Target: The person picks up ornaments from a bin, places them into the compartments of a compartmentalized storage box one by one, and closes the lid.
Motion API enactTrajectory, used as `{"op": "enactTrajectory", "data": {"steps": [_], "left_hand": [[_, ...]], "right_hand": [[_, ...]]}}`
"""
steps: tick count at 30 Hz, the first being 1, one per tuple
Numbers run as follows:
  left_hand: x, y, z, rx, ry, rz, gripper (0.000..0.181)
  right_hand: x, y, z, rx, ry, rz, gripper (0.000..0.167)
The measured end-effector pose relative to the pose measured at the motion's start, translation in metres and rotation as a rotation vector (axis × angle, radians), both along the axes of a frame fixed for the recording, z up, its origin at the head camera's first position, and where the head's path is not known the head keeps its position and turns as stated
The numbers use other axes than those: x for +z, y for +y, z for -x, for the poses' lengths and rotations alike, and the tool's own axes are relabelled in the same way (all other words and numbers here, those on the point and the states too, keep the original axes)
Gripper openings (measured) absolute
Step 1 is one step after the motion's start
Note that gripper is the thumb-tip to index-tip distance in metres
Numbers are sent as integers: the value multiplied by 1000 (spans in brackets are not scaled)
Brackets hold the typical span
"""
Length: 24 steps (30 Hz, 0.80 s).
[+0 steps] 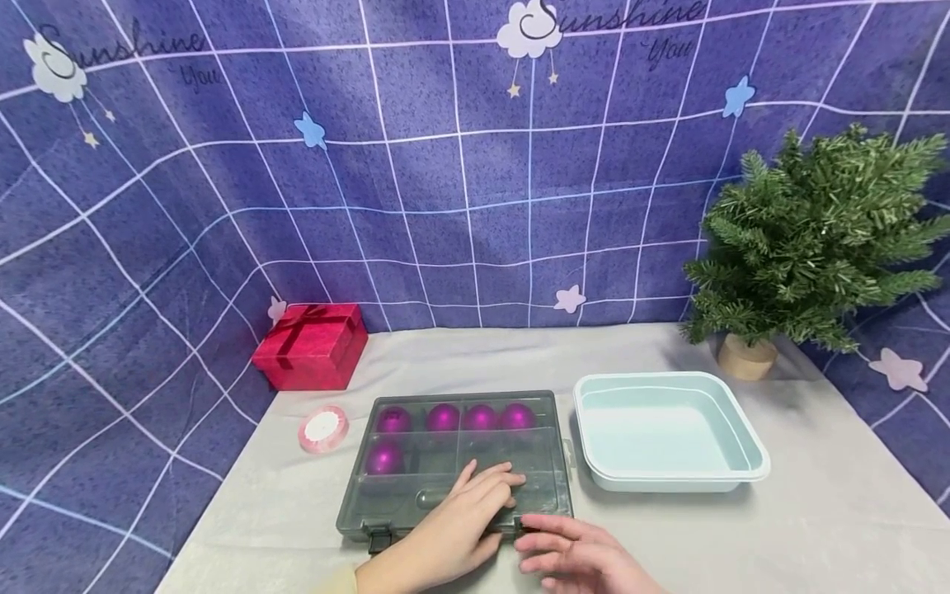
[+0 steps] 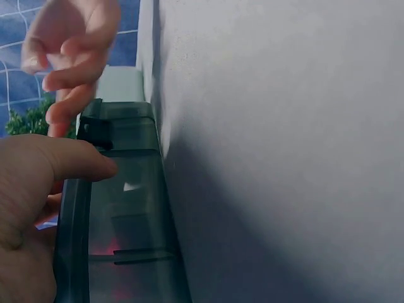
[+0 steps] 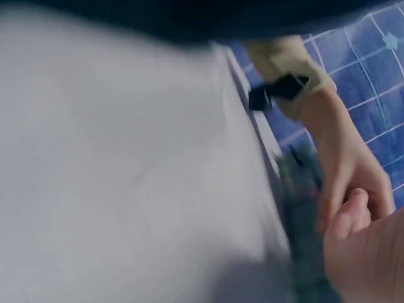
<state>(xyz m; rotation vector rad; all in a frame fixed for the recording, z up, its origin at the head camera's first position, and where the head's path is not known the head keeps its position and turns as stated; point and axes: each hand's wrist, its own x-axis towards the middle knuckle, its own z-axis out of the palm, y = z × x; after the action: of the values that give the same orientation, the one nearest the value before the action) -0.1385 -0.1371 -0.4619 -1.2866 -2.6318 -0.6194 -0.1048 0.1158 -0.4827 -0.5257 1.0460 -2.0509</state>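
Note:
A grey translucent plastic case (image 1: 408, 495) with a lid lies on the table. Through the lid show several shiny purple balls (image 1: 481, 417), in its back and left compartments. My left hand (image 1: 460, 520) rests on the front part of the lid, its fingers spread over the top. In the left wrist view, the left thumb (image 2: 88, 159) lies along the case's front side. My right hand (image 1: 582, 557) is beside the front right latch (image 2: 96, 131), fingers loosely bent with nothing seen in them. Whether its fingertips touch the latch is unclear. A second black latch (image 1: 379, 540) sits at front left.
Right of the case stands a pale blue tray (image 1: 671, 482). Behind it, at the far right, is a small artificial fir tree (image 1: 816, 239) on a wooden base. A red gift box (image 1: 312, 351) and a pink ribbon roll (image 1: 323, 430) lie to the left. Patterned blue cloth hangs behind.

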Motion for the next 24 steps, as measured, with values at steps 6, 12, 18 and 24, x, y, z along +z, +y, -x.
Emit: {"op": "enactTrajectory", "data": {"steps": [6, 12, 18, 24], "left_hand": [[-1, -1, 0, -4, -32, 5, 37], [1, -1, 1, -8, -13, 2, 35], [2, -1, -1, -14, 8, 1, 36], [2, -2, -1, -8, 19, 5, 36]], "right_hand": [[28, 3, 10, -313, 923, -491, 20], [41, -2, 19, -441, 1306, -919, 34], [32, -11, 20, -452, 1336, -1056, 57], [25, -16, 22, -479, 1381, -1118, 66]]}}
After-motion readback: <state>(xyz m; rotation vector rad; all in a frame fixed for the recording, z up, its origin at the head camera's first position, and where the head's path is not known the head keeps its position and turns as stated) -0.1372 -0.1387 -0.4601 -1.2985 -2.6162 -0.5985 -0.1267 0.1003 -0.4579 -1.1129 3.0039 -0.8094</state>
